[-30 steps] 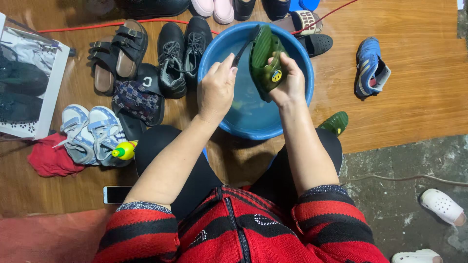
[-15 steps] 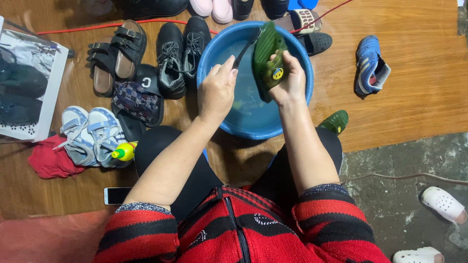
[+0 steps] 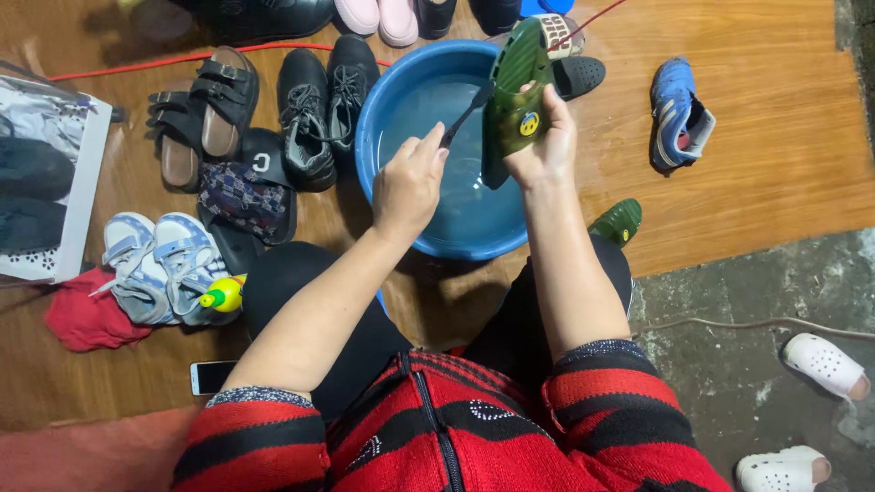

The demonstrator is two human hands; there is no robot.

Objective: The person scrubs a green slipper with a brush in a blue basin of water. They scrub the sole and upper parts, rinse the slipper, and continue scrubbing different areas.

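Over the round blue basin [image 3: 387, 100], right hand [image 3: 544, 150] grips a perforated green clog [image 3: 517, 87].

I see both my forearms reaching forward from striped red-and-black sleeves pushed up near the elbows, bare below them. My left hand [image 3: 407, 187] is curled into a loose fist, knuckles up, fingers closed around a thin dark handle, wrist nearly straight. My right hand [image 3: 545, 144] sits a little further out and higher, back of the hand toward me, fingers wrapped forward and clamped on what it holds. The two hands are near each other, not touching.
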